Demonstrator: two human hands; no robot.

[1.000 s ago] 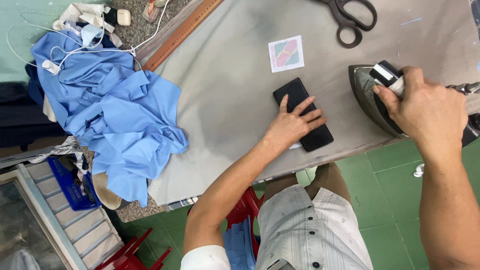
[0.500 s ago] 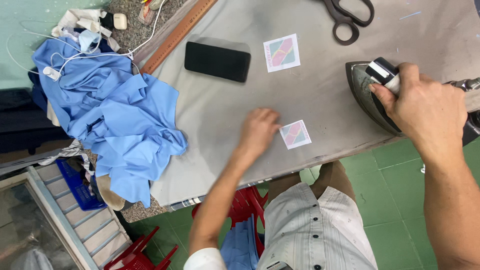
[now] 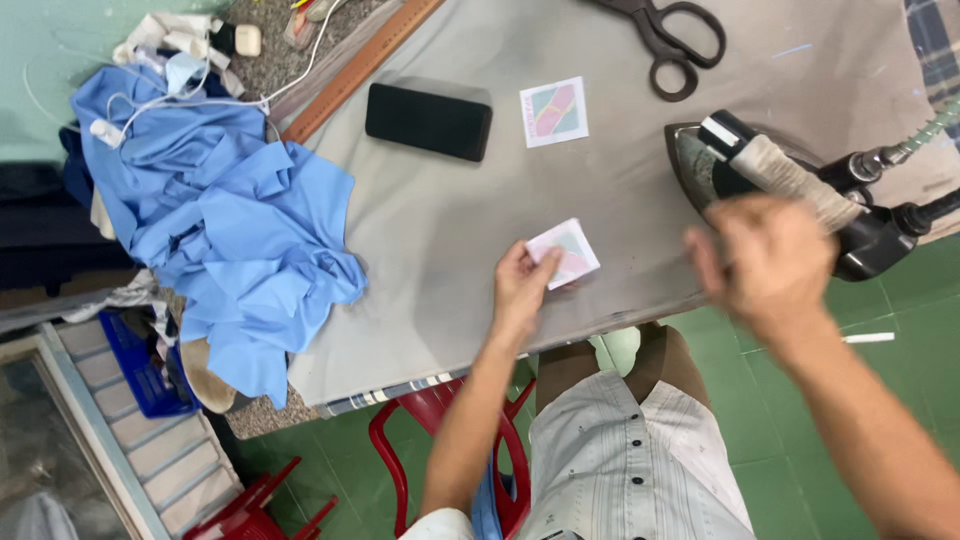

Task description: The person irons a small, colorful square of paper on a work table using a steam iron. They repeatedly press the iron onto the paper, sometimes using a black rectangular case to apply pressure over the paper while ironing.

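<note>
The left hand [image 3: 520, 285] pinches a small square patch [image 3: 566, 253] near the front edge of the grey ironing table [image 3: 440, 230]. The right hand [image 3: 770, 262], blurred, hovers open just beside the iron [image 3: 770, 185], whose handle is wrapped in cloth. A second square patch [image 3: 554, 111] lies farther back, between a black phone [image 3: 429, 121] and black scissors [image 3: 665, 40]. Crumpled blue fabric [image 3: 225, 225] hangs over the table's left end, beside a wooden ruler [image 3: 360, 68].
</note>
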